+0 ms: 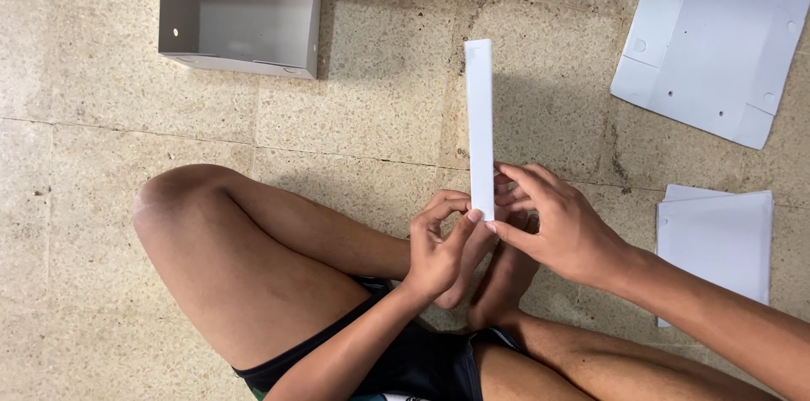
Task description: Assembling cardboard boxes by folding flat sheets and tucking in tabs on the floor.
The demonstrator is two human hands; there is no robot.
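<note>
Speckled tile floor [371,106]: one grey box [240,9] stood assembled at eleven o'clock, flat blanks [713,38] waited at two, while left hand [439,253] and right hand [561,228] pinched an upright white cardboard strip [479,127] at centre, unfolded.

Even soft daylight, faint shadow right of the white strip [479,127], sharp focus, no glare

Speckled tile floor [371,114]; on it an open grey box [240,9], flat cardboard sheet [713,38], stacked white sheets [717,241].
</note>
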